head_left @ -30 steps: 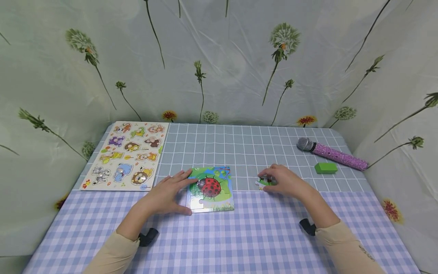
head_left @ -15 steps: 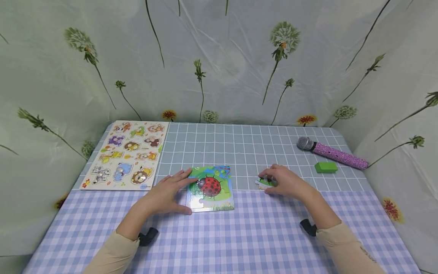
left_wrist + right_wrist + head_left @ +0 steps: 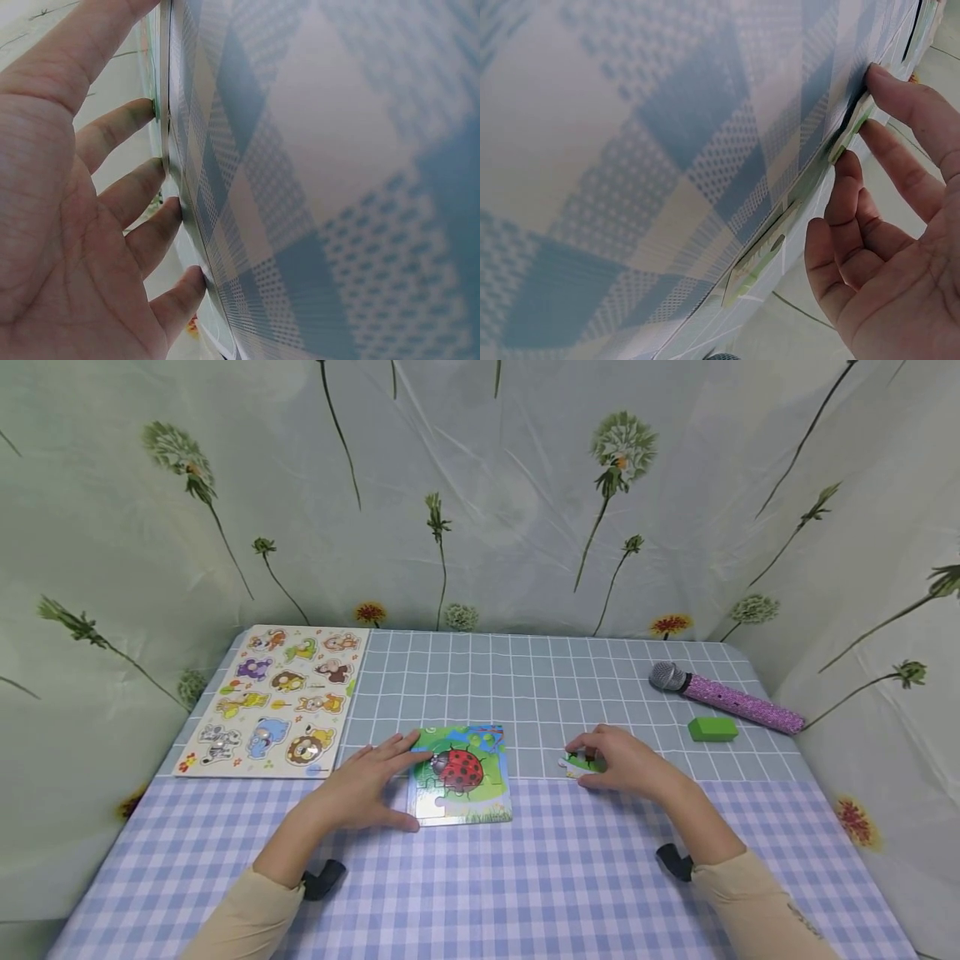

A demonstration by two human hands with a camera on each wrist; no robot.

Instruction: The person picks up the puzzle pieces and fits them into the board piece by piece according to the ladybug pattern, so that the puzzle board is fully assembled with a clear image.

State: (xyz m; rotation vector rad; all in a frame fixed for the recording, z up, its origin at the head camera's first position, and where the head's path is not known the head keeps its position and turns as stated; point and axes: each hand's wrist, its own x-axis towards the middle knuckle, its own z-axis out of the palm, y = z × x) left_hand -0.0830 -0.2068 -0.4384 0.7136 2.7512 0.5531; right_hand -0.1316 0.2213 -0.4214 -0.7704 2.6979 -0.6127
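A square ladybug jigsaw puzzle (image 3: pixel 461 777) lies flat on the table, with a pale gap in its lower left part. My left hand (image 3: pixel 367 789) is spread at its left side, index fingertip on the picture and thumb by the near left corner. The left wrist view has those fingers (image 3: pixel 139 184) extended along the board's edge. To the right, my right hand (image 3: pixel 626 760) pinches a green and white puzzle piece (image 3: pixel 576 766) low at the table, fingers partly covering it. Beneath that palm, the right wrist view shows another flat light-green piece (image 3: pixel 757 262).
An animal peg puzzle board (image 3: pixel 273 702) lies at the back left. A glittery purple microphone (image 3: pixel 727 697) and a green block (image 3: pixel 712 729) are at the right. Blue checked cloth (image 3: pixel 480 885) covers the near table, and a grey grid surface (image 3: pixel 480 672) the far half.
My right thumb has shifted slightly toward me, and a little more of the puzzle piece shows. My left hand and the ladybug puzzle stay in place.
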